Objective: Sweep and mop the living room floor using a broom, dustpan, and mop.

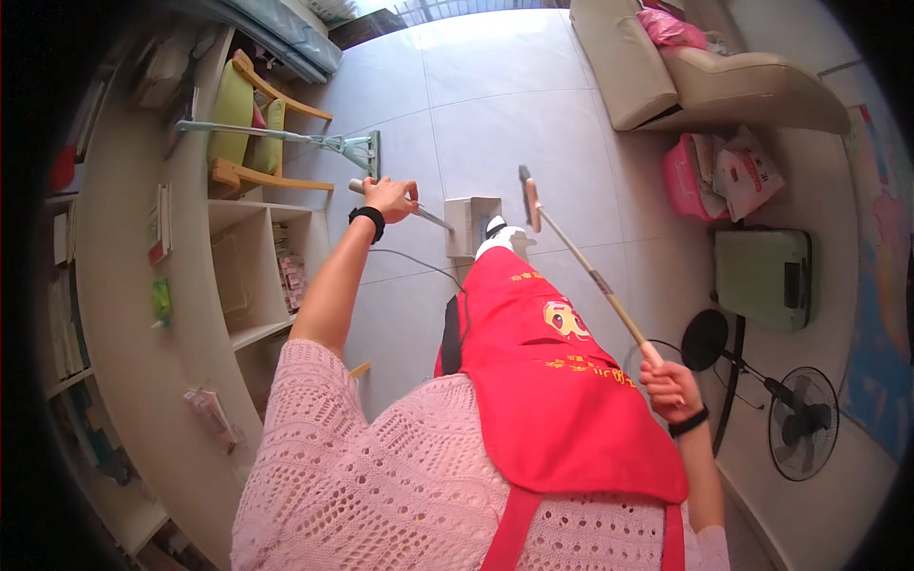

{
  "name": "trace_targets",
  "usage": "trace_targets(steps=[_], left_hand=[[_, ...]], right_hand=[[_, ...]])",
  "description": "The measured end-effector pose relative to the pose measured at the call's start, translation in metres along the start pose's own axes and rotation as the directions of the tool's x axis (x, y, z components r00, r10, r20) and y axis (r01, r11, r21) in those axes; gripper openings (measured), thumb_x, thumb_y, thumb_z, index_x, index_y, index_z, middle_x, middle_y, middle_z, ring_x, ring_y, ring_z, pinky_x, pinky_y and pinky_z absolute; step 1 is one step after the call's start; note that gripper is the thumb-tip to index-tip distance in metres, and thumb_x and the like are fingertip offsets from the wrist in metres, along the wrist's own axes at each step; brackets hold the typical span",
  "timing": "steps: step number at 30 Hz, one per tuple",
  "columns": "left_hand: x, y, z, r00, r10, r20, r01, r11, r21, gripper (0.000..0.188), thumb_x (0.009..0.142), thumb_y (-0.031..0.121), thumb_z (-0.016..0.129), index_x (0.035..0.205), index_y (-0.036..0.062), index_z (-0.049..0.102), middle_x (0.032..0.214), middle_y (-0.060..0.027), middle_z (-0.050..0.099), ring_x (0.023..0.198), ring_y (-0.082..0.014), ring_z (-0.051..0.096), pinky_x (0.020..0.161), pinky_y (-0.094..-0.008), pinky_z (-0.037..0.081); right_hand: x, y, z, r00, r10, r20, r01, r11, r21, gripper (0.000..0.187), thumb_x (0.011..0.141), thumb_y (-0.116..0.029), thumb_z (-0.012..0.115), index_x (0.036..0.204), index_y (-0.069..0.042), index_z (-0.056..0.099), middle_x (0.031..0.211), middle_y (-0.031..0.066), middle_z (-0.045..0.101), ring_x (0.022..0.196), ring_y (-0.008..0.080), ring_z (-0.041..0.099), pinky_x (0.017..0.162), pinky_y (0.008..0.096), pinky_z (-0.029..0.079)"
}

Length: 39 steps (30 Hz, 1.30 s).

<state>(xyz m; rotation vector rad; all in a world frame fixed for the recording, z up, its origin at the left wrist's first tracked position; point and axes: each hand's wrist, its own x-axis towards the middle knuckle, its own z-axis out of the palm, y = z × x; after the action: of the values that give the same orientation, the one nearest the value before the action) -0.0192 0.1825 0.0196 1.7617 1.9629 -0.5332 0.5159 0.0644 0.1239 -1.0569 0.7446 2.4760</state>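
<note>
My left hand (390, 200), reaching forward, is closed round the long handle of a dustpan. The dustpan's pale grey pan (461, 228) rests on the floor just ahead of my feet. Low on the right, my right hand (670, 391) grips the upper end of a broom's tan pole. That broom (581, 259) slants away to the left, its narrow pinkish-and-grey head near the floor, to the right of the dustpan and apart from it. Beyond my left hand is a sponge mop (354, 150) with a teal head and a long pole.
On the left stand a white shelf unit (257, 214) and a wooden chair (228, 176) with green cushions. A beige sofa (733, 90) is at the far right. Nearer are a pink bin (681, 181), a green suitcase (762, 276) and a black fan (804, 423). A cable (419, 260) crosses the tiles.
</note>
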Motion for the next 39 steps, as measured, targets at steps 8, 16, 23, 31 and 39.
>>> trace_targets(steps=[8,16,23,31,39], left_hand=[[-0.004,0.002,-0.001,0.999,-0.012,0.033,0.011,1.000,0.029,0.018,0.074,0.033,0.057,0.089,0.0230,0.059,0.092,-0.0032,0.061,0.102,-0.0216,0.048,0.090,-0.0466,0.021],[-0.010,0.002,0.003,0.999,-0.025,0.030,0.024,0.999,0.039,0.018,0.073,0.032,0.058,0.088,0.0234,0.059,0.088,-0.0017,0.062,0.101,-0.0204,0.049,0.090,-0.0462,0.021],[-0.013,0.003,-0.001,1.000,-0.010,0.026,0.010,1.000,0.007,0.017,0.073,0.031,0.057,0.087,0.0227,0.060,0.085,-0.0015,0.062,0.100,-0.0205,0.049,0.089,-0.0468,0.022],[-0.043,-0.015,0.017,0.998,0.054,-0.029,-0.056,0.995,-0.081,0.017,0.069,0.032,0.058,0.081,0.0202,0.063,0.078,-0.0067,0.063,0.087,-0.0231,0.057,0.081,-0.0416,0.026],[-0.104,-0.060,0.039,0.995,-0.082,-0.060,0.063,0.961,-0.269,0.022,0.071,0.035,0.056,0.081,0.0162,0.063,0.077,-0.0081,0.063,0.080,-0.0242,0.058,0.075,-0.0382,0.025]], right_hand=[[-0.065,0.024,-0.002,0.916,-0.397,-0.058,0.354,0.868,-0.348,0.012,0.079,0.001,0.038,0.086,-0.008,0.040,0.052,-0.0031,0.029,0.032,0.0029,0.021,0.025,0.0148,0.020],[-0.040,0.037,-0.028,0.884,-0.466,-0.027,0.461,0.881,-0.102,0.010,0.082,-0.002,0.041,0.089,-0.008,0.043,0.052,-0.0040,0.029,0.032,0.0025,0.023,0.025,0.0161,0.021],[-0.012,0.043,-0.040,0.896,-0.429,-0.111,0.382,0.875,-0.298,0.002,0.086,-0.010,0.044,0.085,-0.011,0.043,0.050,-0.0058,0.029,0.032,0.0011,0.025,0.025,0.0145,0.021],[0.042,0.056,-0.048,0.789,-0.536,-0.301,0.242,0.721,-0.650,0.015,0.084,-0.020,0.050,0.078,-0.007,0.044,0.049,-0.0029,0.036,0.033,0.0045,0.031,0.029,0.0198,0.026],[0.123,0.061,-0.026,0.377,-0.915,0.147,-0.436,-0.315,-0.843,0.025,0.085,-0.025,0.042,0.086,-0.002,0.048,0.078,0.0245,0.056,0.077,0.0467,0.049,0.067,0.0533,0.037]])
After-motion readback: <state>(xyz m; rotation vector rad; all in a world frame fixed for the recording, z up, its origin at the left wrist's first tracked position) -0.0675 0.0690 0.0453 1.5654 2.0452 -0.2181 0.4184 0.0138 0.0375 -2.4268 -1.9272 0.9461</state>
